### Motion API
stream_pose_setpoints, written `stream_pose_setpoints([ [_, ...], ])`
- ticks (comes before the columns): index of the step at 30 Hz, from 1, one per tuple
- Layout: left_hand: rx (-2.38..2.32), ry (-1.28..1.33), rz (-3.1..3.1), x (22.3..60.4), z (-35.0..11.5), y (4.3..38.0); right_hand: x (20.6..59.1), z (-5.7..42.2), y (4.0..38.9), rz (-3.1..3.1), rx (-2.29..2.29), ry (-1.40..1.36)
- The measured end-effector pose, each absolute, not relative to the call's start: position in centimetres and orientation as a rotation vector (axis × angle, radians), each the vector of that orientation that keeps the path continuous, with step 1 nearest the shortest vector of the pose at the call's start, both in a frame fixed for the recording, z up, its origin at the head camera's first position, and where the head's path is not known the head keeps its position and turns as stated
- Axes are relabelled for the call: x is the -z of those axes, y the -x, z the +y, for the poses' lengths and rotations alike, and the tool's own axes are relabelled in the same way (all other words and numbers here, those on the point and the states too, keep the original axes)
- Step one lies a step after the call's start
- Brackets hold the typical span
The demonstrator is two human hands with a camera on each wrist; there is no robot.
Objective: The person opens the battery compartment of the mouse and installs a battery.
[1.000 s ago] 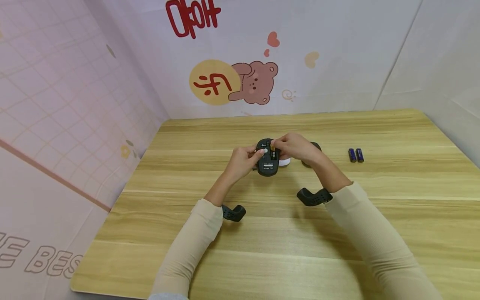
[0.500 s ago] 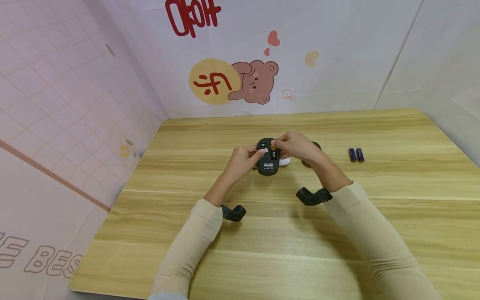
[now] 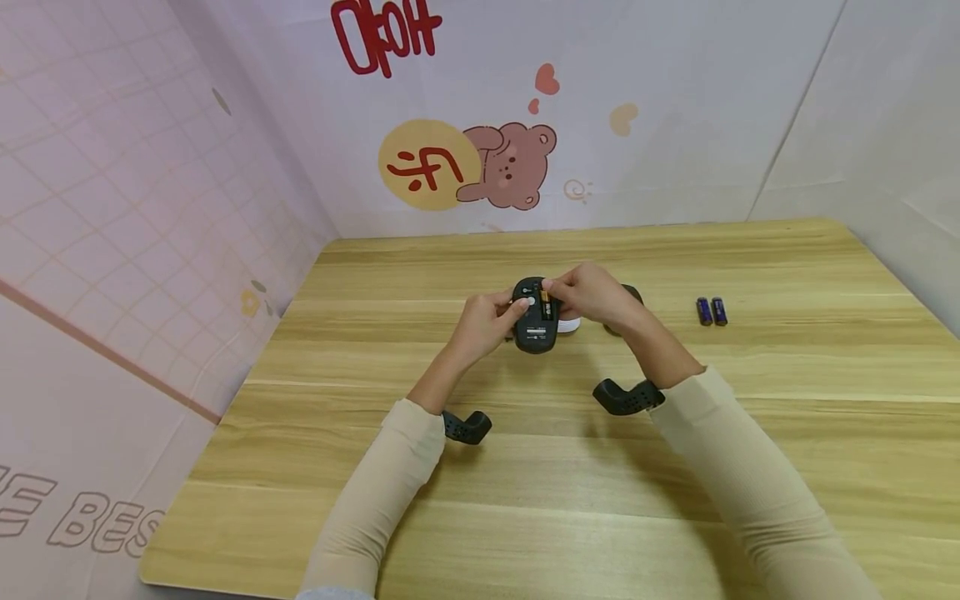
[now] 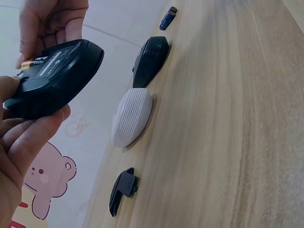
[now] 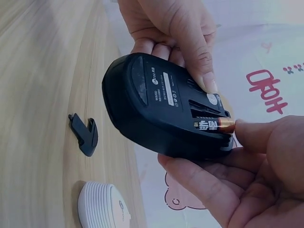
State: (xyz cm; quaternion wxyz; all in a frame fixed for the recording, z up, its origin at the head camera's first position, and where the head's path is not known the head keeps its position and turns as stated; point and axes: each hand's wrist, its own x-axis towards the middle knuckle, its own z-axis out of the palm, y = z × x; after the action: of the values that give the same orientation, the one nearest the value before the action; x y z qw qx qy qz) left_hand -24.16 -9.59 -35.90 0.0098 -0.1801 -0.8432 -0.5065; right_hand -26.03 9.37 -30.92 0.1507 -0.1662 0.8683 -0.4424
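A black computer mouse point(image 3: 536, 329) is held bottom up above the table. My left hand point(image 3: 482, 327) grips its left side, thumb on the underside near a round pale spot and fingers around the other face. An orange-and-black battery point(image 5: 212, 125) lies in the uncovered slot, as the right wrist view shows. At its orange end is the thumb of my right hand point(image 3: 592, 293), whose fingers support the mouse from the opposite face. A black battery cover point(image 4: 124, 187) lies on the table below, in the left wrist view.
A white ribbed mouse point(image 4: 133, 116) and another dark mouse point(image 4: 151, 57) stand on the wooden table point(image 3: 525, 517). Two blue batteries point(image 3: 712, 311) lie side by side farther right. A wall with a printed bear point(image 3: 517, 167) rises behind the table.
The right thumb has shifted slightly up along the slot, and more of the battery shows in it. My left hand and the mouse have hardly moved.
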Motion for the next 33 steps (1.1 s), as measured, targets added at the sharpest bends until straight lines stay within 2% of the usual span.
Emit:
stream_pose_setpoints([
  [33, 1.601, 0.546, -2.637, 35.64, -9.58, 24.46, 31.11, 9.21, 26.09, 2.558, 1.273, 0.467],
])
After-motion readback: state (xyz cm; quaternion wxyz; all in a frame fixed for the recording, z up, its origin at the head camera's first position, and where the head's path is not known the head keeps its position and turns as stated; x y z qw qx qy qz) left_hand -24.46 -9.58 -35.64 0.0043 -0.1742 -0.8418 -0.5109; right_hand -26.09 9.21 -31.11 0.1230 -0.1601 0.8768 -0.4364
